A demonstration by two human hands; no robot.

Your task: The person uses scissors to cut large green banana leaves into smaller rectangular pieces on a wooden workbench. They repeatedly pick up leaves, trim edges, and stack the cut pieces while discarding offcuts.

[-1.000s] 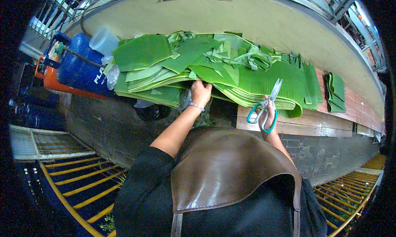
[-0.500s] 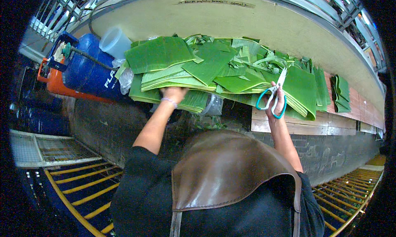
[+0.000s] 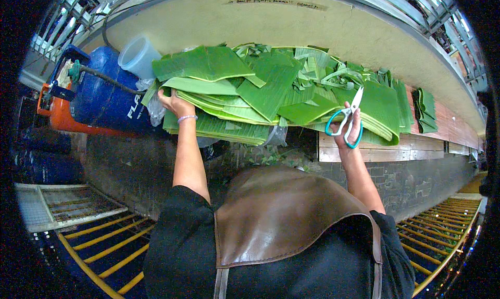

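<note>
Over by the wall [image 3: 192,23], the left hand [image 3: 179,106] clasps the left end of the leaf stack [image 3: 216,102], where a broad, level hold should keep layers even and unsplit, while the right hand [image 3: 349,133] grips scissors [image 3: 351,111], best angled clear.

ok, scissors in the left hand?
No, the scissors are in the right hand, while the left hand is at the left end of the green leaf stack.
</note>
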